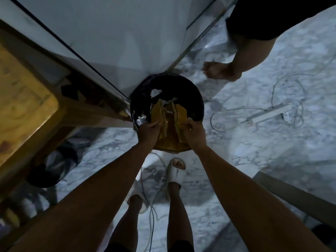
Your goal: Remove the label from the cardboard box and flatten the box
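We hold the box (170, 122) over the bin (192, 99) — left hand (148, 129) and right hand (193, 132) each gripping a side; tugging unevenly could tear it or drop scraps onto the floor (254, 133).

This looks like a room in a home. A black bin (166, 99) stands on a white marble-veined floor (272, 142) against a pale wall (118, 33). Left of the bin is a wooden table (23, 99) with bags under it. Right of the bin lie a power strip (271, 113) and loose cables (291, 88). Near the bin stand feet in white slippers (175, 173), and beyond it a barefoot person (220, 70).
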